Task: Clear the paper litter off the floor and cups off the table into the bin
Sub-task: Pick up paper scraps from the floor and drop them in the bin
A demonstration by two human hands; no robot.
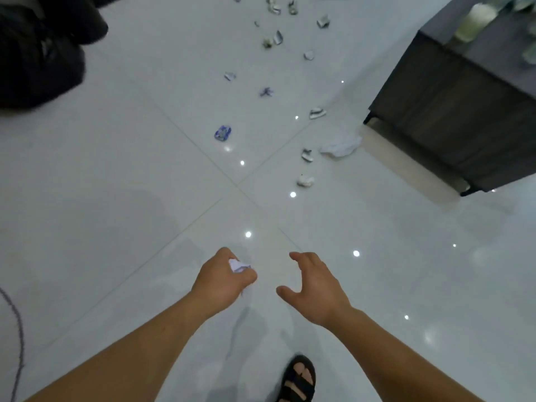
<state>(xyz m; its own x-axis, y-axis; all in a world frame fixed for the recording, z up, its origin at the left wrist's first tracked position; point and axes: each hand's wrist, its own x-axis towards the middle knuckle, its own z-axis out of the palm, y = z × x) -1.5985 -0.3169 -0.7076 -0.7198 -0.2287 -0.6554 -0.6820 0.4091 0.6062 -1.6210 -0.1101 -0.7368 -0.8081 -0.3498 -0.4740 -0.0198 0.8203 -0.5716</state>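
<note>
**Glossy floor, one scrap in hand, a long trail ahead**

Polished white tiles (116, 169) run the length of the room, and that shine looks like the first hazard: a sandalled foot (298, 378) stepping briskly on it could slide. Just ahead of the foot, the left hand (223, 278) has its fingers clamped on a crumpled white paper ball (239, 265). A corner pokes out past the knuckles, so a slack grip might drop it. The right hand (314, 288) hangs beside it, fingers apart and loosely curled, holding nothing.

At the far left edge a thin cable (17, 329) loops over the floor, a likely snag for anyone drifting that way.

Further on the litter begins: a small white wad (305, 181), a dark-and-white scrap (307, 155), then a limp crumpled tissue (340, 145) lying close to the foot of the dark worktop (452, 117). Bending for that one risks bumping the worktop's corner. A blue-printed piece (222, 132) sits apart to the left, with many smaller bits scattered beyond it.

On the worktop, pale blurred shapes (475, 21) may be the cups, though I cannot tell. A black mass (40, 53) fills the far left corner. I can't make out a bin.
</note>
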